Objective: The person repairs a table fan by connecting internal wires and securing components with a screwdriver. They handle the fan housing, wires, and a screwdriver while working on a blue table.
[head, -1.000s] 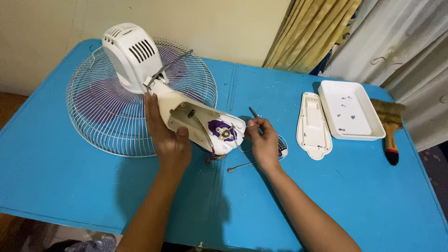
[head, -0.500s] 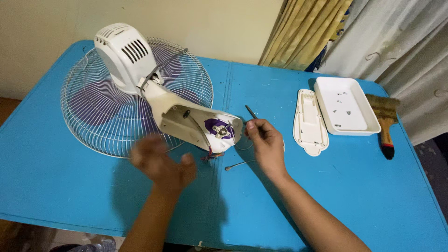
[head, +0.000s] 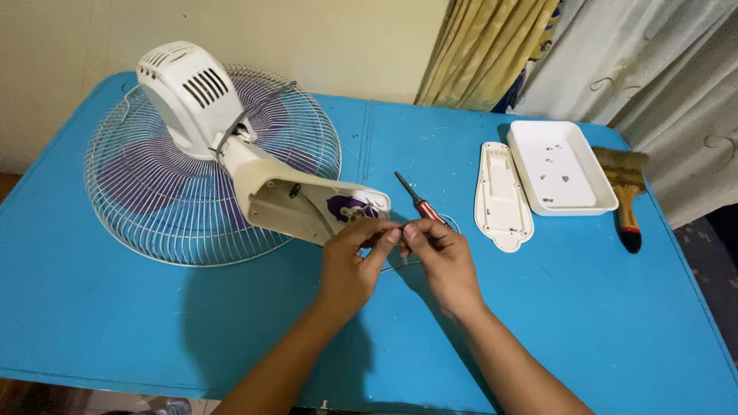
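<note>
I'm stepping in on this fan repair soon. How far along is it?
Done: the cover is off the fan and lies by the tray, which holds small screws. In hand: left hand and right hand pinch something small at the open neck; the screwdriver sits by the right hand. Left, probably: refitting cover and screws.

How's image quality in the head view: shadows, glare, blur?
Head view: soft, even light, with no hard glare on the blue table. The forearms cast broad dim shadows on the table beside them. The left hand and right hand are sharp, without motion smear. The fan grille wires resolve cleanly. The tray looks bright white, yet its small specks stay visible. The table edges bow slightly, suggesting wide-angle distortion.
</note>
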